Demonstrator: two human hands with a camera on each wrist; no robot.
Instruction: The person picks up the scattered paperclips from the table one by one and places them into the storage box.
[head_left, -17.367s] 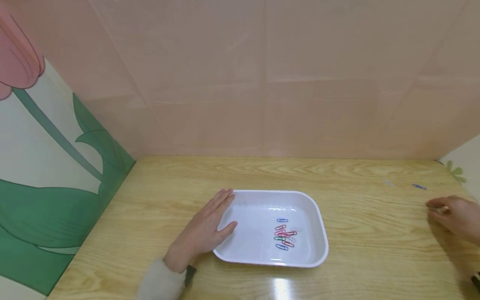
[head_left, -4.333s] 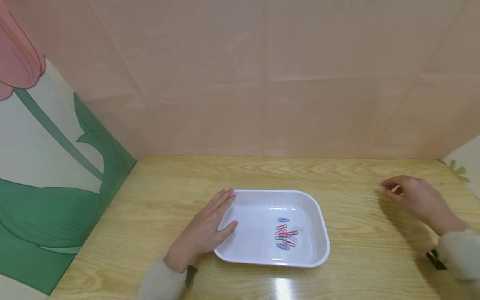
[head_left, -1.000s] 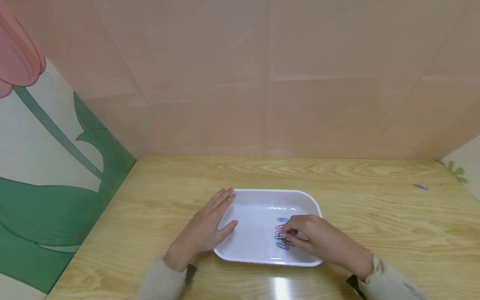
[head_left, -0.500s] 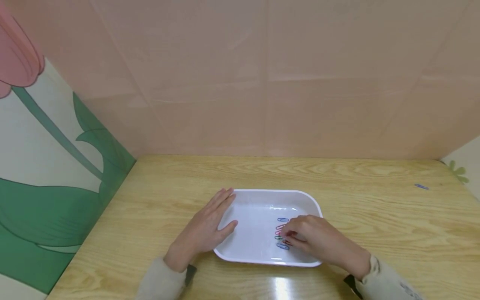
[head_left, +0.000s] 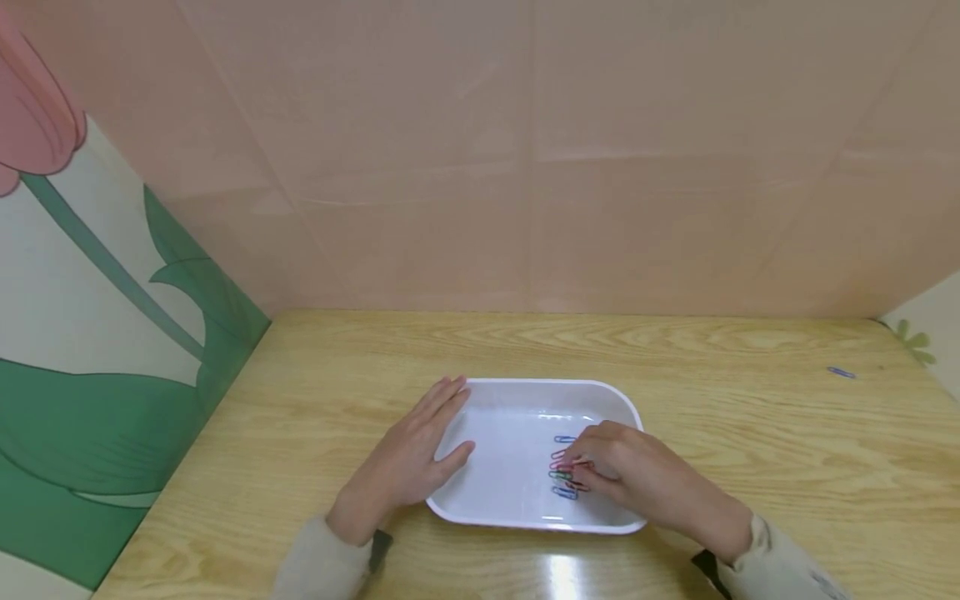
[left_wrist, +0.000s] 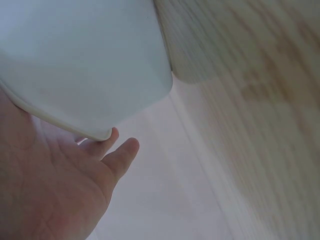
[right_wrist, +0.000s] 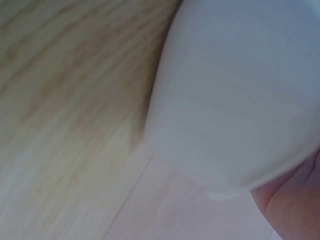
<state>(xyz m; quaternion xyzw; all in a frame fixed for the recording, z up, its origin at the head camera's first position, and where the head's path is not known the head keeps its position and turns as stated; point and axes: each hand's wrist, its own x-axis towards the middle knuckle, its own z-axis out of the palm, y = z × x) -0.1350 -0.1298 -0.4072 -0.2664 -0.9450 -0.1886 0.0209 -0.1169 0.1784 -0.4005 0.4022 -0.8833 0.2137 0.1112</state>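
Note:
In the head view a white tray (head_left: 502, 517) sits on the wooden table. My left hand (head_left: 405, 462) rests on its left rim, fingers extended and thumb over the inside. In the left wrist view the left hand (left_wrist: 65, 180) lies against the tray's outer wall (left_wrist: 95, 65). Several coloured paper clips (head_left: 564, 492) lie in a cluster in the tray's right half. My right hand (head_left: 626, 458) reaches over the right rim, thumb and forefinger pinched together at this cluster. A pale paper clip seems to be between them, partly hidden by the fingers. Only the right hand's edge (right_wrist: 295, 205) shows in the right wrist view.
One blue paper clip (head_left: 841, 372) lies alone on the table (head_left: 750, 400) at the far right. A pinkish wall covering (head_left: 525, 208) rises along the table's back edge. A flower-patterned panel (head_left: 112, 292) borders the left side.
The white paper clip that lay at the table's right is gone from there. My right hand has moved from that spot into the tray; clips under its fingertips shifted slightly. The left hand stays put.

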